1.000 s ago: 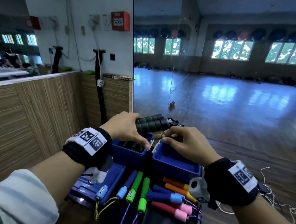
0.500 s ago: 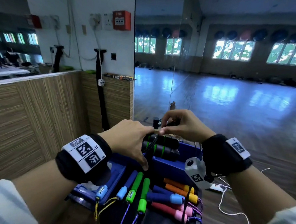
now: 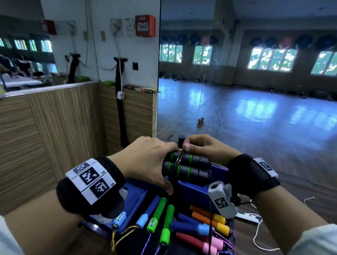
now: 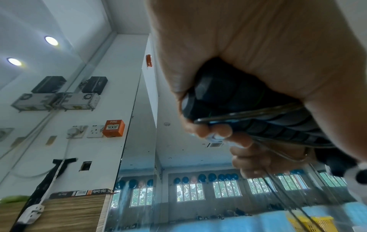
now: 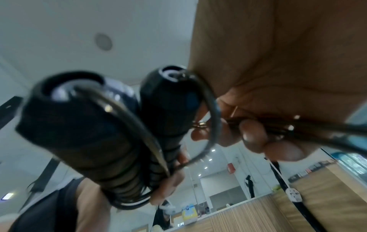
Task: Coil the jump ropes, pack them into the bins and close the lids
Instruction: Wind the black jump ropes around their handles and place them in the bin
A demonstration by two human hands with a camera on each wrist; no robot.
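My left hand [image 3: 151, 161] grips two black jump rope handles [image 3: 188, 168] with green rings, held side by side above the blue bins [image 3: 191, 191]. A dark cord [image 3: 178, 160] runs across the handles. My right hand [image 3: 200, 147] pinches that cord just above them. The left wrist view shows my fingers [image 4: 216, 133] curled round the handles [image 4: 258, 113]. In the right wrist view my fingertips [image 5: 252, 133] pinch the cord [image 5: 214, 109] beside the handle ends [image 5: 170, 97].
Several coloured jump ropes lie below my hands: green handles [image 3: 166, 223], blue ones [image 3: 191, 226], orange ones [image 3: 209, 218] and pink ones [image 3: 198, 242]. A blue lid [image 3: 135, 202] lies at the left. A wood-panelled wall [image 3: 44, 139] stands left, a mirror [image 3: 244, 92] ahead.
My left hand has brought the black handles nearer and lower over the bins. My right hand rose from beside the handles to above them, carrying the cord over them.
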